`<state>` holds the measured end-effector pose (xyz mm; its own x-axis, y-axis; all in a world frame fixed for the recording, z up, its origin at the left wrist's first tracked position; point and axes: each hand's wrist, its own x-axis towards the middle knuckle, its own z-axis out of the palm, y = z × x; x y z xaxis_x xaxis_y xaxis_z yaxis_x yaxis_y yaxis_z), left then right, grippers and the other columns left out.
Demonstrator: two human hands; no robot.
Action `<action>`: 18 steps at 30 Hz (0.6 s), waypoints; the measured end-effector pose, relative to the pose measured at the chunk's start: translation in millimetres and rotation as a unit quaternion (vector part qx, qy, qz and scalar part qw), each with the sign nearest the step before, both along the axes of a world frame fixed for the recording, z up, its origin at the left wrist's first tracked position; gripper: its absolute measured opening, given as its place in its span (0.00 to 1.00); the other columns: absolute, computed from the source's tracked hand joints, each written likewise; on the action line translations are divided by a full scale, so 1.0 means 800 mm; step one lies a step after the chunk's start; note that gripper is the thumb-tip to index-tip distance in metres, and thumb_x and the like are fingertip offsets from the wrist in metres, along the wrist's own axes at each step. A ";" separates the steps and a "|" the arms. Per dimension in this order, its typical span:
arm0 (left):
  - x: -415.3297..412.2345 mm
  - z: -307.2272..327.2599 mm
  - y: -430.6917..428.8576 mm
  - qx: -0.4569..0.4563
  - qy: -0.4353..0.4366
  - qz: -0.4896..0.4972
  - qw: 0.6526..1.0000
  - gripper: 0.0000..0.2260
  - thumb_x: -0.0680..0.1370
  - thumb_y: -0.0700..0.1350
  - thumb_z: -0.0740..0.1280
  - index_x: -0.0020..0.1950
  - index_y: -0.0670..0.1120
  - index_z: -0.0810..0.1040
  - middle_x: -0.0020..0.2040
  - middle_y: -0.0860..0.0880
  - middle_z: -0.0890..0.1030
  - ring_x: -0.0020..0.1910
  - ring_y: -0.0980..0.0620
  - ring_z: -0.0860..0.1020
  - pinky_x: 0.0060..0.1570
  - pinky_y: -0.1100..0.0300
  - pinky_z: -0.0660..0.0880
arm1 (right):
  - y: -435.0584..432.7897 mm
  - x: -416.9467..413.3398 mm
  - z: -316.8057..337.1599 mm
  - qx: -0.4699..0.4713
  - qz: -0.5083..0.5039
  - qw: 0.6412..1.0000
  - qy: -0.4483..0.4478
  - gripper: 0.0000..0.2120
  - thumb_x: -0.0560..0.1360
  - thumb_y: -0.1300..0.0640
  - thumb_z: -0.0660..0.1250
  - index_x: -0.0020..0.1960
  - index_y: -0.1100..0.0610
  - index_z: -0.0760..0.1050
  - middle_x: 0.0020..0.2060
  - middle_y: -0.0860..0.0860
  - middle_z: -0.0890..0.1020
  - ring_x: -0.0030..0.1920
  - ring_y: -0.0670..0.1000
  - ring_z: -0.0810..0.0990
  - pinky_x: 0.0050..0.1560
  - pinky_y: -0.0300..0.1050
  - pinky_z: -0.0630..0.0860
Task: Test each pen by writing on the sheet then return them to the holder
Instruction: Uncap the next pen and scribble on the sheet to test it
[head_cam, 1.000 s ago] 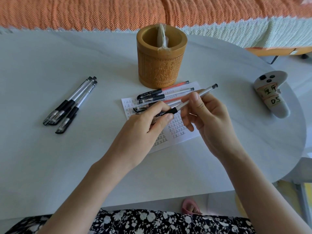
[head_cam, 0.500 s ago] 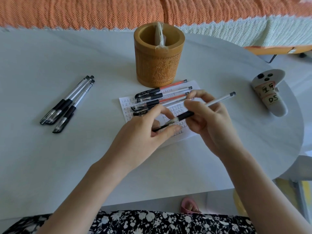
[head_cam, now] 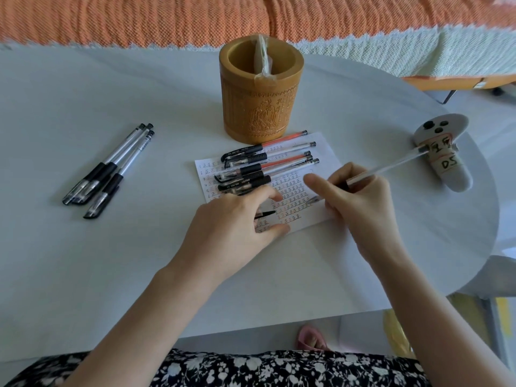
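A white sheet [head_cam: 314,216] covered with rows of small written characters lies in front of a carved brown pen holder [head_cam: 259,107]. Several capped pens [head_cam: 251,169] lie across the sheet's far half. Three more capped pens [head_cam: 109,169] lie together on the table to the left. My right hand [head_cam: 360,202] grips an uncapped clear pen [head_cam: 391,166], tip down at the sheet and barrel slanting up to the right. My left hand [head_cam: 237,222] rests on the sheet's near left part and pinches the black pen cap [head_cam: 265,214].
A clear plastic wrapper [head_cam: 262,57] stands inside the holder. A white controller with handwritten labels [head_cam: 444,157] lies at the table's right, close to the curved edge. An orange woven blanket [head_cam: 139,18] runs along the far side.
The cap has come off the pen and stayed in my left hand. Both hands dropped to the sheet, and my right hand swung the pen to the right, tip down onto the paper.
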<state>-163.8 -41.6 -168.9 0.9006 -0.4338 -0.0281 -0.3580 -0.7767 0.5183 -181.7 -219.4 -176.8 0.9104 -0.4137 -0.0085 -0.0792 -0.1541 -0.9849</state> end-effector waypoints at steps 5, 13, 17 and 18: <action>0.002 -0.004 -0.002 0.019 0.012 -0.002 1.000 0.19 0.70 0.64 0.67 0.58 0.61 0.72 0.40 0.53 0.81 0.43 0.54 0.81 0.45 0.54 0.77 | 0.010 -0.005 -0.008 -0.061 -0.015 0.998 -0.021 0.15 0.69 0.56 0.75 0.32 0.62 0.73 0.20 0.54 0.73 0.20 0.47 0.68 0.24 0.36 0.65; 0.002 -0.006 -0.002 0.029 0.013 -0.001 0.999 0.18 0.70 0.64 0.66 0.58 0.61 0.70 0.40 0.54 0.80 0.42 0.54 0.81 0.44 0.55 0.76 | 0.012 -0.003 -0.013 -0.093 -0.032 0.995 -0.017 0.21 0.70 0.54 0.74 0.26 0.59 0.68 0.19 0.45 0.65 0.23 0.44 0.61 0.26 0.34 0.58; 0.001 -0.006 -0.002 0.031 0.013 -0.004 0.999 0.18 0.71 0.64 0.66 0.58 0.61 0.70 0.40 0.53 0.80 0.42 0.54 0.81 0.44 0.56 0.76 | 0.015 -0.003 -0.018 -0.116 -0.042 0.992 -0.025 0.19 0.72 0.62 0.69 0.27 0.64 0.64 0.19 0.46 0.60 0.24 0.45 0.57 0.25 0.34 0.55; 0.001 -0.006 -0.002 0.031 0.013 -0.004 0.999 0.18 0.71 0.63 0.66 0.58 0.61 0.70 0.40 0.53 0.80 0.42 0.54 0.80 0.44 0.56 0.76 | 0.016 -0.003 -0.018 -0.121 -0.043 0.991 -0.025 0.19 0.71 0.63 0.68 0.27 0.63 0.63 0.19 0.46 0.59 0.24 0.46 0.57 0.25 0.33 0.55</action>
